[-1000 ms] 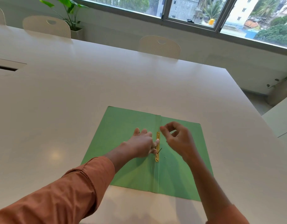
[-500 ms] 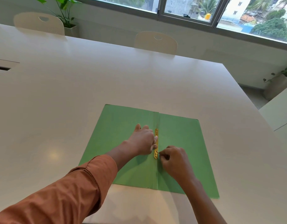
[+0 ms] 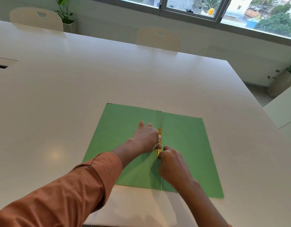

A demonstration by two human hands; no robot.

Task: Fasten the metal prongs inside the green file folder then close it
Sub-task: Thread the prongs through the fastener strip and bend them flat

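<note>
The green file folder [image 3: 187,145] lies open and flat on the white table [image 3: 76,95], spine pointing away from me. A gold metal prong fastener [image 3: 159,133] runs along the spine crease. My left hand [image 3: 146,140] rests flat on the left flap, its fingertips pressing on the middle of the fastener. My right hand [image 3: 171,163] is curled at the near end of the fastener, fingertips pinched on it; that end is hidden under the fingers.
Two white chairs [image 3: 157,38] stand at the table's far side, with a potted plant [image 3: 66,17] behind. A cable slot [image 3: 0,66] is at the left. A second table [image 3: 282,105] and planter [image 3: 282,82] sit to the right.
My right hand dropped from a raised pinch beside the far part of the fastener down to its near end. My left hand stayed pressed on the fastener.
</note>
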